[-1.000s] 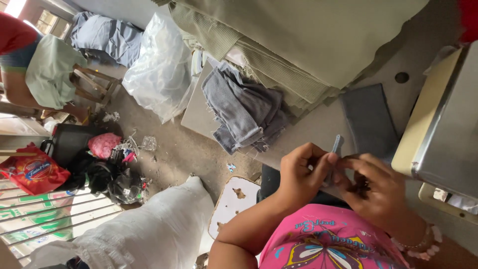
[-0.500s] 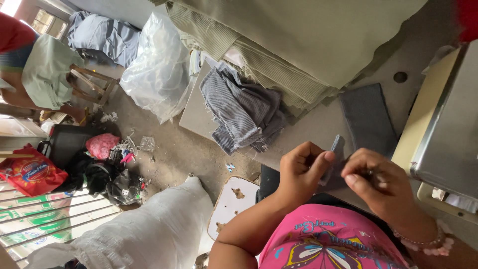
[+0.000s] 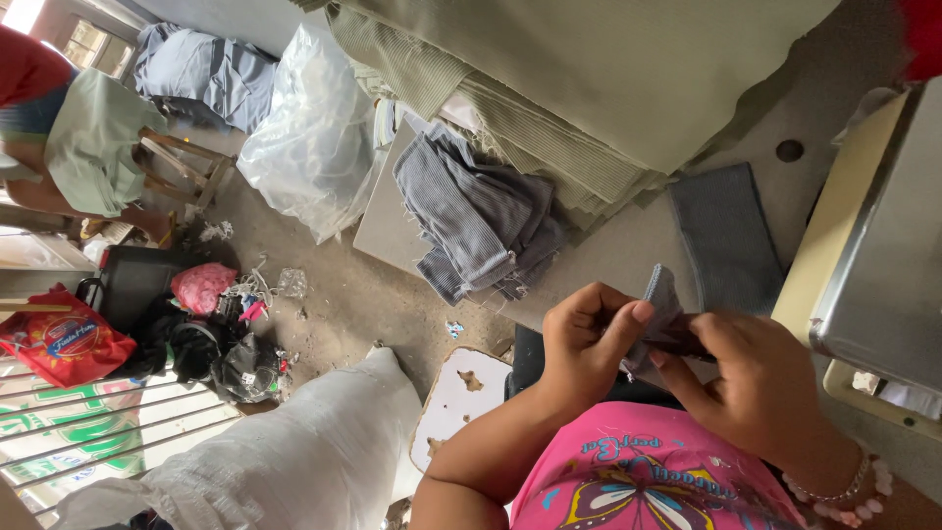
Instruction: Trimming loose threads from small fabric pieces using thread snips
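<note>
A: Where is the open room lying?

B: On the grey table top [image 3: 628, 255], between the heap of grey cloth pieces [image 3: 481, 221] and the flat grey cloth panel [image 3: 726, 245]. The metal machine body [image 3: 883, 265] is closing off the right edge, and the olive fabric stack [image 3: 589, 88] is overhanging the far side.

A: And the 2 hands?

B: The left hand [image 3: 589, 344] is pinching a small grey fabric piece [image 3: 662, 294] between thumb and fingers; the right hand [image 3: 751, 378] is gripping its other end, fingers curled shut. The piece is being held above the table's near edge, close to the pink shirt [image 3: 648, 481].

A: Any containers?

B: 1 clear plastic bag [image 3: 314, 137] is sitting on the floor, contents unclear, and 1 white sack [image 3: 294, 461] is lying stuffed full below.
</note>
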